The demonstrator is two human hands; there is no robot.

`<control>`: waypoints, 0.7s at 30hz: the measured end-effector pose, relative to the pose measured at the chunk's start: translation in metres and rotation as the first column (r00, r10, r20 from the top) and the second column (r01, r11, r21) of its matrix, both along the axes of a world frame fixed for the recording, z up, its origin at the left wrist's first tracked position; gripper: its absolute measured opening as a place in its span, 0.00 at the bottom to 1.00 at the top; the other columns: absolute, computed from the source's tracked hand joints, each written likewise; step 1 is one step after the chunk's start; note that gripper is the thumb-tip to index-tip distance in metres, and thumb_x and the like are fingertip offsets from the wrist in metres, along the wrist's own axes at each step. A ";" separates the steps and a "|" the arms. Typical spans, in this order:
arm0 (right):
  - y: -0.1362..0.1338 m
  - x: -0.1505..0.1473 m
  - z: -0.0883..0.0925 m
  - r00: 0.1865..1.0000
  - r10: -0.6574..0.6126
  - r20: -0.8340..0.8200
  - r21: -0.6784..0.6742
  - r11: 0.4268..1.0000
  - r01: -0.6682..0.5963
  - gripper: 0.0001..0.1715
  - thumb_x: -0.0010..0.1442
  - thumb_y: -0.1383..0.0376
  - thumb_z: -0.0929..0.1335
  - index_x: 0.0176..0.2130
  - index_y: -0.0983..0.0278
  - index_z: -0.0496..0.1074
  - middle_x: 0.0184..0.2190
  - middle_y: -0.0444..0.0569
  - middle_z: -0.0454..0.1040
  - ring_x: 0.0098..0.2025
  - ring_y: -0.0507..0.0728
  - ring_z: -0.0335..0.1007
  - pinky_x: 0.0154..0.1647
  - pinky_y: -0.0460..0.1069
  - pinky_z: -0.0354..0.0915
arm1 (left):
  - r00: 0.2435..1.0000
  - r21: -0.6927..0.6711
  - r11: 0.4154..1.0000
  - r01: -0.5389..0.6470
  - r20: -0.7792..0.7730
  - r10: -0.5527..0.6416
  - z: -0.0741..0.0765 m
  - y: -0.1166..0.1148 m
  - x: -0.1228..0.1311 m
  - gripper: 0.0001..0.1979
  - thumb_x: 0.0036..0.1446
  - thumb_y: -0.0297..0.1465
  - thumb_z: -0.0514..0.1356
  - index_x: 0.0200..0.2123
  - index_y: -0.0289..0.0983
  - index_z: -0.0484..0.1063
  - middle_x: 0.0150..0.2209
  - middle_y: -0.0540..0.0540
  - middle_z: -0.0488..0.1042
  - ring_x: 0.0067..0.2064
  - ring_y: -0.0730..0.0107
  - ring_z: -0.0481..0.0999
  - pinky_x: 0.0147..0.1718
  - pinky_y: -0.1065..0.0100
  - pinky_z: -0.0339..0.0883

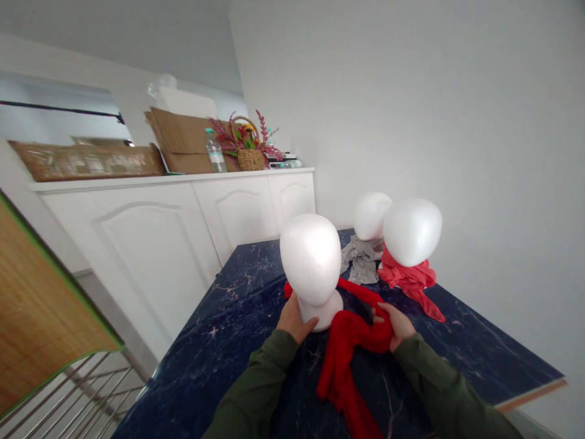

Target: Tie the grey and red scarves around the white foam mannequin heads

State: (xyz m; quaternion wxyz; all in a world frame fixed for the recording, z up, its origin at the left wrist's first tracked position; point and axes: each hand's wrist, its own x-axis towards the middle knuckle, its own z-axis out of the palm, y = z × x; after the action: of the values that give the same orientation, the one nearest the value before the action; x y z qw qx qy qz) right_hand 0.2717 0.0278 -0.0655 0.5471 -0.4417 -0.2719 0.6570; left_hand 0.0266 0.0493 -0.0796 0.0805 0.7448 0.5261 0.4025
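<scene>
A white mannequin head (311,259) stands upright on the dark blue marbled table (219,323). My left hand (295,320) is closed around the left side of its neck, thumb across the front of the base. My right hand (397,324) grips a bright red scarf (351,335) to the right of the head. The scarf passes behind the neck, and a bit of red shows on the left side. Its loose end hangs down in folds toward the table's near side. Some fingers of both hands are hidden.
At the back right stand two more white heads, one with a grey scarf (361,257) at its neck, one with a coral scarf (409,280). A white cabinet (137,238) along the left holds cardboard, a bottle (216,151) and a flower basket (250,158). A metal rack (86,390) is lower left.
</scene>
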 end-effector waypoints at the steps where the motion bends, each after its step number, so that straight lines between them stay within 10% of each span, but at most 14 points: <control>1: -0.023 -0.002 -0.005 0.998 0.033 -0.053 -0.016 0.999 -0.034 0.14 0.44 0.57 0.66 0.22 0.63 0.59 0.12 0.39 0.55 0.12 0.46 0.48 0.12 0.43 0.49 | 1.000 0.002 1.000 -0.005 -0.011 0.005 -0.001 0.001 -0.001 0.39 0.38 0.33 0.61 0.54 0.30 0.49 0.51 0.35 0.61 0.54 0.53 0.60 0.52 0.54 0.53; 9: -0.127 -0.024 0.000 0.911 0.411 0.041 0.084 0.907 -0.413 0.37 0.47 0.55 0.66 0.53 0.62 0.53 0.22 0.42 0.68 0.13 0.45 0.54 0.12 0.41 0.47 | 0.947 -0.117 0.940 -0.321 -0.023 0.321 0.012 -0.039 0.020 0.31 0.45 0.40 0.56 0.49 0.26 0.58 0.47 0.31 0.64 0.51 0.51 0.62 0.48 0.56 0.55; 15: -0.146 -0.077 0.021 0.685 0.663 0.302 0.069 0.702 -0.709 0.40 0.42 0.66 0.67 0.55 0.65 0.55 0.41 0.48 0.69 0.42 0.54 0.66 0.43 0.46 0.60 | 0.991 -0.449 0.883 0.135 0.075 -0.113 0.025 -0.074 0.029 0.21 0.51 0.46 0.48 0.22 0.36 0.68 0.19 0.48 0.67 0.24 0.68 0.67 0.26 0.67 0.58; 21: -0.144 -0.130 0.025 0.407 0.717 0.566 0.138 0.405 -0.904 0.32 0.43 0.66 0.68 0.50 0.65 0.62 0.44 0.48 0.68 0.44 0.56 0.64 0.43 0.46 0.61 | 0.914 -0.706 0.607 0.364 0.396 -0.088 0.010 -0.062 0.012 0.26 0.32 0.26 0.63 0.40 0.33 0.64 0.18 0.54 0.68 0.19 0.71 0.68 0.19 0.71 0.59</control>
State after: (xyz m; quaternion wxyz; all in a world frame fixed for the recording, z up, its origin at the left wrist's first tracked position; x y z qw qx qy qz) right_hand 0.1418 -0.1165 -0.0404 0.1523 -0.2438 -0.7020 0.6516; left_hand 0.0389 -0.0126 -0.0700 0.5244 0.6242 0.5259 0.2426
